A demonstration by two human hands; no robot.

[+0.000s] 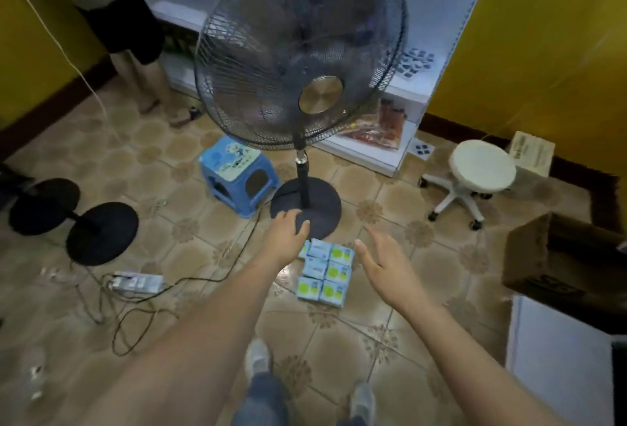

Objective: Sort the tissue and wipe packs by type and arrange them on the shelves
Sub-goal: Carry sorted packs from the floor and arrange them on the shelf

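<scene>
Both arms are reaching forward and down from the bottom of the frame toward the middle. The left hand (pixel 286 234) is hanging palm down with fingers loosely spread, holding nothing, over the near edge of the fan base (pixel 307 207). The right hand (pixel 383 261) is turning on edge, thumb pointing left and fingers straight and spread, also holding nothing.

Between and just below the two hands, the tissue packs (pixel 325 271) are lying on the tiled floor (pixel 339 351) in a tight block of blue and green-dotted packs, their far edge just beside the fan base. The standing fan (pixel 300 49) is rising in the centre, in front of the white shelves (pixel 403 93) at the upper middle.

A blue stool (pixel 237 173) is sitting left of the fan base, a white wheeled stool (pixel 475 174) to the right, and a cardboard box (pixel 563 256) at the right edge. Open tile is showing to the right of the packs; cables (pixel 142 303) are trailing at lower left.
</scene>
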